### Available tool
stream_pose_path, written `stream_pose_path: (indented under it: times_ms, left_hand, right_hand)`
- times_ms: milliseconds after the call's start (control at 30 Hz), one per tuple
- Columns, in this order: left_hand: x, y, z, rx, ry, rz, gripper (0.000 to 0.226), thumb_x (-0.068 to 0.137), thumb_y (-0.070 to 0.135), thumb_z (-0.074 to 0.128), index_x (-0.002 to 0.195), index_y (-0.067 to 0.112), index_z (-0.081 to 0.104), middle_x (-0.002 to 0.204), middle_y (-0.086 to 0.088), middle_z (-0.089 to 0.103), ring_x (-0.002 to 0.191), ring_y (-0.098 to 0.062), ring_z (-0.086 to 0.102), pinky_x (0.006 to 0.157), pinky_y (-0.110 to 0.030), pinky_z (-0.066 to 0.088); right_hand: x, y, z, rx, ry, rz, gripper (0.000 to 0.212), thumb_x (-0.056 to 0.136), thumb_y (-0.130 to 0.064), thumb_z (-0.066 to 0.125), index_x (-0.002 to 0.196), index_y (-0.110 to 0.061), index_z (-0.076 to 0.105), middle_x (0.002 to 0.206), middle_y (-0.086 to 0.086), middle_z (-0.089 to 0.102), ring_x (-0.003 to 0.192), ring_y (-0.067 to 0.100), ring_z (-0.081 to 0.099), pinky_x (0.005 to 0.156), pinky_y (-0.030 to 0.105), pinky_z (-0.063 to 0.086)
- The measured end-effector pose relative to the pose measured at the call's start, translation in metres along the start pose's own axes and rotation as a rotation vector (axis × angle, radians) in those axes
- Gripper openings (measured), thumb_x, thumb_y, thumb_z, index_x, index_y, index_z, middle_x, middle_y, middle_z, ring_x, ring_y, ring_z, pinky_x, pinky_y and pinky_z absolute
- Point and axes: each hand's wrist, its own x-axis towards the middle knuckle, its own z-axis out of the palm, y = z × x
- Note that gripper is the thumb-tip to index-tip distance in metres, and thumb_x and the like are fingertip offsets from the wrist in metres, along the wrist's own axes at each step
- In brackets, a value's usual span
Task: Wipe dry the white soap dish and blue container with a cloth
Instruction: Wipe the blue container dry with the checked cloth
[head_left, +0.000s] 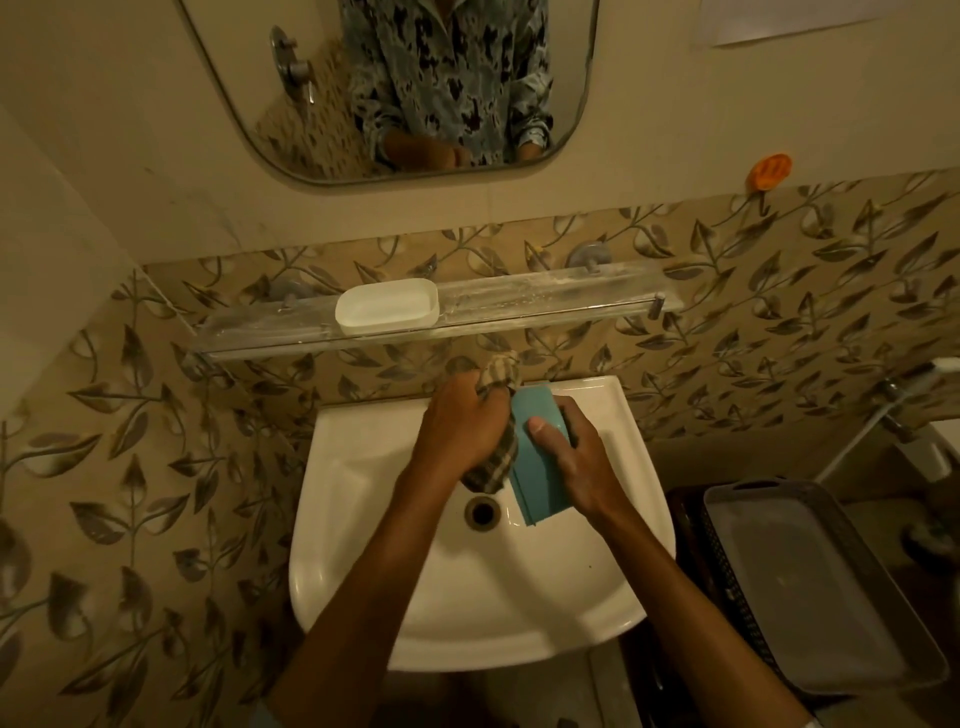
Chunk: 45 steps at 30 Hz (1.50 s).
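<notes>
Right hand (571, 462) grips blue container (540, 480) over the sink's (358, 431) back edge, left hand (460, 426) clenches checked cloth (493, 465) against it, so container wiping looks underway, while white soap dish (387, 306) sits left of centre on the wall shelf (550, 304), dryness unclear.

Two hands (460, 426) (576, 457), one cloth (493, 465), one blue container (540, 478), one soap dish (387, 306).

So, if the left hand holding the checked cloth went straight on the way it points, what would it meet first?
Probably the leaf-patterned tiled wall behind the white ceramic basin, just under the clear wall shelf. The left hand points away from the person; depth is unclear.
</notes>
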Motion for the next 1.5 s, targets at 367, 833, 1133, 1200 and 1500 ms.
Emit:
stream_pose_path:
  times_ms: [367, 833, 1133, 1200, 1500]
  left_hand:
    - [0.006, -0.032, -0.004, -0.276, -0.337, -0.264, 0.04, 0.093, 0.048, 0.039, 0.112, 0.023, 0.063, 0.105, -0.009, 0.069, 0.098, -0.028, 0.065, 0.096, -0.049, 0.047]
    - [-0.033, -0.053, 0.045, -0.592, -0.32, -0.462, 0.045, 0.096, 0.047, 0.039, 0.117, 0.014, 0.061, 0.098, -0.011, 0.07, 0.086, -0.023, 0.066, 0.082, -0.037, 0.052]
    - [-0.048, -0.049, 0.035, -0.783, -0.478, -0.486, 0.044, 0.099, 0.038, 0.035, 0.105, 0.008, 0.066, 0.086, -0.012, 0.071, 0.073, -0.019, 0.066, 0.075, -0.031, 0.051]
    - [-0.047, -0.051, 0.026, -0.825, -0.486, -0.47, 0.041, 0.098, 0.037, 0.039, 0.108, 0.009, 0.066, 0.093, -0.012, 0.072, 0.079, -0.02, 0.068, 0.079, -0.032, 0.051]
    - [-0.003, -0.117, 0.002, -0.769, -0.137, -0.655, 0.034, 0.095, 0.025, 0.051, 0.12, 0.003, 0.056, 0.107, -0.016, 0.067, 0.093, -0.028, 0.063, 0.079, -0.035, 0.05]
  right_hand:
    - [-0.018, -0.007, -0.007, 0.269, -0.086, -0.171, 0.082, 0.056, -0.085, 0.058, 0.113, -0.025, 0.052, 0.101, -0.014, 0.069, 0.093, 0.005, 0.065, 0.076, 0.022, 0.053]
    - [-0.016, -0.005, 0.0, 0.314, 0.181, -0.238, 0.091, 0.055, -0.087, 0.057, 0.12, -0.025, 0.042, 0.11, -0.006, 0.06, 0.1, 0.002, 0.063, 0.078, 0.019, 0.052]
    - [-0.008, 0.019, -0.024, 0.109, 0.155, -0.331, 0.07, 0.066, -0.068, 0.066, 0.125, -0.038, 0.042, 0.118, -0.015, 0.054, 0.111, 0.02, 0.058, 0.075, 0.028, 0.056]
    - [-0.007, 0.029, -0.03, 0.079, 0.196, -0.306, 0.068, 0.066, -0.056, 0.068, 0.124, -0.035, 0.04, 0.12, -0.011, 0.053, 0.111, 0.015, 0.057, 0.075, 0.026, 0.055]
    - [-0.014, 0.053, -0.046, 0.268, 0.428, -0.005, 0.102, 0.048, -0.084, 0.065, 0.128, -0.031, 0.03, 0.115, -0.006, 0.05, 0.102, 0.013, 0.055, 0.081, 0.035, 0.052]
